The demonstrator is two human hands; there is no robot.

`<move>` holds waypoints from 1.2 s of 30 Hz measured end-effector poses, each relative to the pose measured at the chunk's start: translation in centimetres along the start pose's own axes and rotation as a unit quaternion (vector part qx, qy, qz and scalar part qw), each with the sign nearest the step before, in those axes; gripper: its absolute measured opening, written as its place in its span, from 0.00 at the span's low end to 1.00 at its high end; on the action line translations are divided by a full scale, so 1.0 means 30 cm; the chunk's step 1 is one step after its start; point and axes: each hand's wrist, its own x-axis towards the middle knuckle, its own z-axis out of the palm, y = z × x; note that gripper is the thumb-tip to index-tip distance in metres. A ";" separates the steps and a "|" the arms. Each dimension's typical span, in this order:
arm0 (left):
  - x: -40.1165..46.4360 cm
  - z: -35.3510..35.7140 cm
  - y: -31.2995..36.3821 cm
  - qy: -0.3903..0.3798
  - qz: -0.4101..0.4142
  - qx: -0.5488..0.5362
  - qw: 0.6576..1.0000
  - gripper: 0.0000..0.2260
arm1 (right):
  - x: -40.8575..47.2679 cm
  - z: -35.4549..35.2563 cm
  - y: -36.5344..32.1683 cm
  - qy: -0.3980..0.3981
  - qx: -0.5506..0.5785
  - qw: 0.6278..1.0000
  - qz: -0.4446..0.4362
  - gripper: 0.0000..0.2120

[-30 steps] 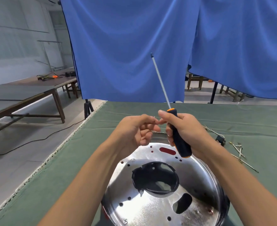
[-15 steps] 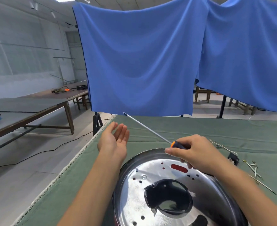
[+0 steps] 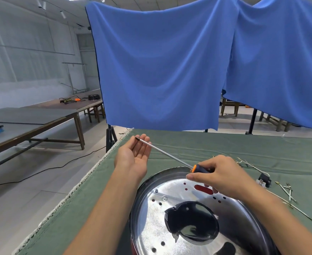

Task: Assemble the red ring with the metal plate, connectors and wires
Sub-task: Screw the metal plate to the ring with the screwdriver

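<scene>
A shiny round metal plate [image 3: 151, 223] with several holes and a dark central opening lies on the green cloth in front of me; red shows through a slot [image 3: 203, 189] near its far side. My right hand [image 3: 223, 177] grips the black-and-orange handle of a long screwdriver [image 3: 170, 155] above the plate's far rim. The shaft points left and away, and its tip rests over the fingers of my left hand [image 3: 133, 157], which is held palm up with straight fingers. A black connector [image 3: 264, 179] and thin wires [image 3: 287, 194] lie to the right.
The green-covered table [image 3: 188, 144] ends at a frayed left edge, with bare floor and a black cable beyond. Blue curtains [image 3: 160, 70] hang behind the table on black stands. Long wooden tables stand at the far left.
The screwdriver has swung from upright to nearly flat, pointing left. My left hand let go near the handle, opened palm up and now lies under the tip. The camera tilted up.
</scene>
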 end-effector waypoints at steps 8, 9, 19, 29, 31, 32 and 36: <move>0.002 0.004 -0.016 0.013 0.050 0.025 0.998 0.09 | -0.009 -0.013 -0.015 -0.016 0.025 0.999 0.015 0.17; 0.001 0.006 -0.021 0.015 0.061 0.029 0.998 0.08 | -0.012 -0.019 -0.017 -0.022 0.036 0.999 0.015 0.16; -0.030 0.030 -0.058 0.013 0.139 0.048 0.989 0.04 | -0.033 -0.097 -0.030 -0.069 0.062 0.996 0.009 0.17; -0.054 0.034 -0.053 -0.013 0.110 0.043 0.993 0.05 | -0.029 -0.127 -0.015 0.008 -0.040 0.999 0.009 0.21; -0.058 0.034 -0.046 -0.021 0.116 0.043 0.992 0.04 | -0.031 -0.124 -0.018 0.004 -0.031 1.000 0.001 0.22; -0.059 0.035 -0.045 -0.026 0.118 0.041 0.992 0.04 | -0.031 -0.124 -0.020 0.000 -0.025 1.000 -0.003 0.23; -0.064 0.038 -0.043 -0.050 0.116 0.013 0.992 0.05 | -0.040 -0.122 -0.027 -0.043 0.046 0.998 0.006 0.19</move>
